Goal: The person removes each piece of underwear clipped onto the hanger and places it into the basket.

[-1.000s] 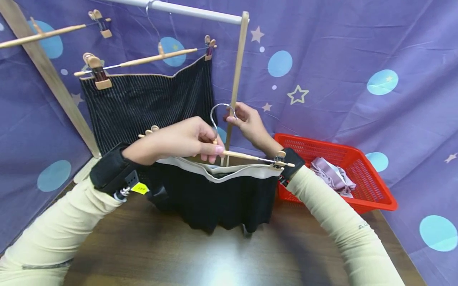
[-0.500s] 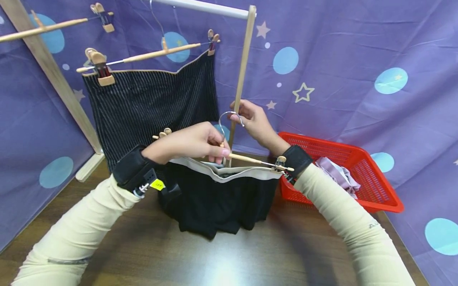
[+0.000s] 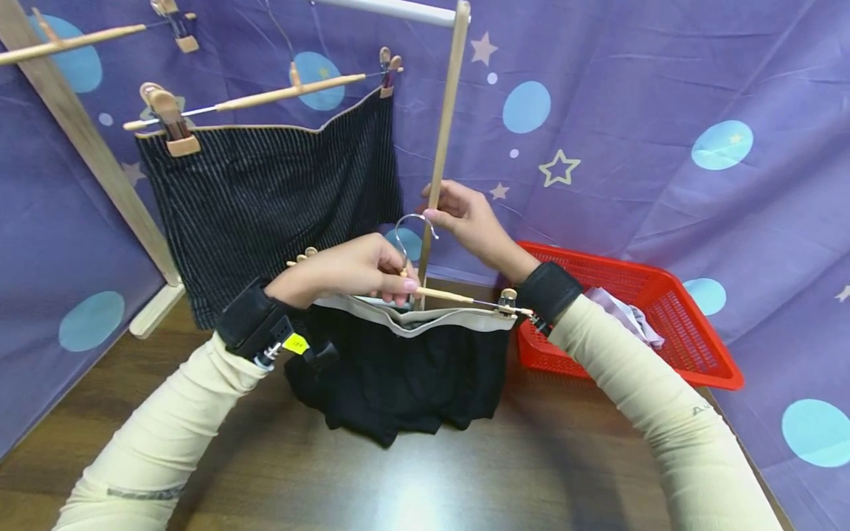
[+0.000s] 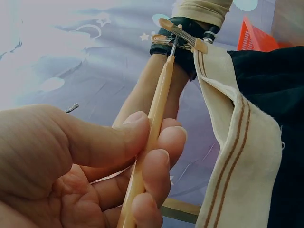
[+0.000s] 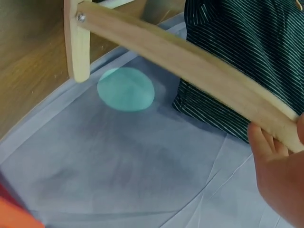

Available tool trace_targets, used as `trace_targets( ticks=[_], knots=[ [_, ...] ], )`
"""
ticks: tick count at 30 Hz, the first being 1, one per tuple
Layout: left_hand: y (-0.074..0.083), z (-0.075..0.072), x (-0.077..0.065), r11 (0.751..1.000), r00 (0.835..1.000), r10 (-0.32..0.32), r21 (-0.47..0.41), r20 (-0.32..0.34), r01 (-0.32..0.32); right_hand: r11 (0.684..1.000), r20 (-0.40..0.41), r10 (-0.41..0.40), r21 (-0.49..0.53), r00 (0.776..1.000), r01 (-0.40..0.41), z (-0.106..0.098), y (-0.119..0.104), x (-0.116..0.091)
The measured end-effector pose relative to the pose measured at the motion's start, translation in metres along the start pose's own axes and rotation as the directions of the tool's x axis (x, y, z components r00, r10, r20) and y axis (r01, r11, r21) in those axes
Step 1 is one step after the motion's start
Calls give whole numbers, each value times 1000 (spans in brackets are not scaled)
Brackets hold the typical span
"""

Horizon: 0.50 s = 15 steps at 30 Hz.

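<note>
My left hand (image 3: 361,269) grips the wooden bar of a clip hanger (image 3: 445,295), thumb on one side and fingers curled round the other. From its clips hangs a black garment (image 3: 405,376) with a cream waistband (image 4: 240,137), its lower part bunched low over the table. The hanger's metal hook (image 3: 401,228) points up between my hands and overlaps the rack's wooden post (image 3: 448,118) in the head view. My right hand (image 3: 468,221) holds that post, thumb in front and fingers behind; the right wrist view shows the fingers at the post's edge.
A striped dark garment (image 3: 279,177) hangs by clips from another hanger (image 3: 285,94) on the rack's left. Above runs the white rail (image 3: 398,7). A red basket (image 3: 720,361) with mauve cloth (image 3: 624,313) stands right on the wooden table (image 3: 319,487), before a purple curtain (image 3: 631,88).
The black garment has come lower, and its hem now bunches instead of hanging straight. My left hand still grips the hanger and my right hand still holds the post. The view has shifted slightly.
</note>
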<state>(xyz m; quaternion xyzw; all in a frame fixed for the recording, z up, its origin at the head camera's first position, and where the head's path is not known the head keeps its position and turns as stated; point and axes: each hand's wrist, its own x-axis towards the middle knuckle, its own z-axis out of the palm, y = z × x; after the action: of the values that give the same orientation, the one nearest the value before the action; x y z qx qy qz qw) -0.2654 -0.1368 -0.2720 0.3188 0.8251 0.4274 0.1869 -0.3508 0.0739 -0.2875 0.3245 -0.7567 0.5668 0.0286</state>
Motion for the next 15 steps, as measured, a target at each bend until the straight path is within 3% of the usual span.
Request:
trace_targets(
  ticks=[9, 15],
  knots=[
    [-6, -1, -2, 1000, 1000, -13, 7, -2, 13, 983, 111, 150, -122, 983, -136, -16, -15, -8],
    [-4, 1, 8, 999, 999, -23, 34, -50, 25, 960, 152, 229, -199, 961, -198, -44, -34, -16]
  ],
)
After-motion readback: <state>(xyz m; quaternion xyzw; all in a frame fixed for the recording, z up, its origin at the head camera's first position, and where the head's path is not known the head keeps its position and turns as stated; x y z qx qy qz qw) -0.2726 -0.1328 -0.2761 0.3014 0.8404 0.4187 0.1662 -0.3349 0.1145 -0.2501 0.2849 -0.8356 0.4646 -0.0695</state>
